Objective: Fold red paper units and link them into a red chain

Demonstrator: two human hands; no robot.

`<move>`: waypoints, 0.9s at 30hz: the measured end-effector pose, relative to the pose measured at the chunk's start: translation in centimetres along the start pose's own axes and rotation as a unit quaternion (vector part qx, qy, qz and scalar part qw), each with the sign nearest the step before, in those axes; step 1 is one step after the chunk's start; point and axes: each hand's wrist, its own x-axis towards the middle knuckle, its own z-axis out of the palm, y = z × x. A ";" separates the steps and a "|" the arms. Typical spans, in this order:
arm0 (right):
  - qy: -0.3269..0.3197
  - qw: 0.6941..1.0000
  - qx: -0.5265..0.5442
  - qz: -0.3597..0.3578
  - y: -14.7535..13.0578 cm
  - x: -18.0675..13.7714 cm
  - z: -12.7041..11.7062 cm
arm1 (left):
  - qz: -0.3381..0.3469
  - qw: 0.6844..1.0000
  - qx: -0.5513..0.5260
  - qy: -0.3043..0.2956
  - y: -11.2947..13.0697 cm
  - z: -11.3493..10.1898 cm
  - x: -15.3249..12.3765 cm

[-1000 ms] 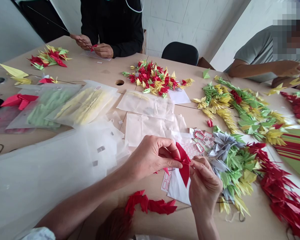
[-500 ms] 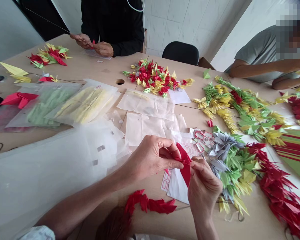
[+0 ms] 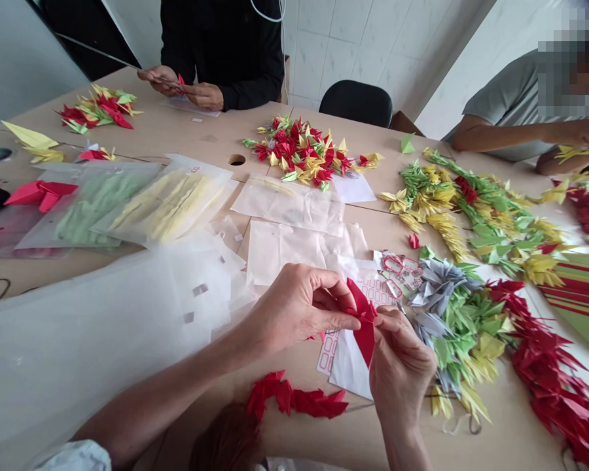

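Note:
Between my two hands is a red folded paper crane [image 3: 364,337], raised above the table. My left hand [image 3: 307,301] pinches its upper left side between thumb and fingers. On the other side, my right hand [image 3: 400,350] grips its right edge with closed fingertips. Beneath it lie a white paper [image 3: 348,366] and a sheet of red-outlined labels [image 3: 328,350]. A row of red folded paper pieces [image 3: 294,399] rests nearer me. Close to my right hand lies a bundle of green, grey and yellow paper cranes [image 3: 464,327].
Clear plastic bags [image 3: 103,320] spread on the left, beside bags of yellow folded paper [image 3: 164,203] and green folded paper [image 3: 95,206]. A mixed pile of cranes [image 3: 304,150] sits mid-table. Red cranes [image 3: 552,373] trail down the right. Two people work across the table.
My hands and the red paper crane hold nearly the same place. The crane's folds sit slightly differently at my right fingertips. The person at right has shifted their hands a little.

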 end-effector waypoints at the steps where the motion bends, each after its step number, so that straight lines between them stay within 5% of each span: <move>1: -0.003 1.000 0.009 0.006 0.0 -0.1 0.0 | 0.000 1.000 0.003 0.001 0.0 0.0 0.0; 27: -0.022 0.997 0.063 0.038 0.2 -0.3 0.1 | -0.002 1.000 0.023 0.006 0.8 0.3 -0.4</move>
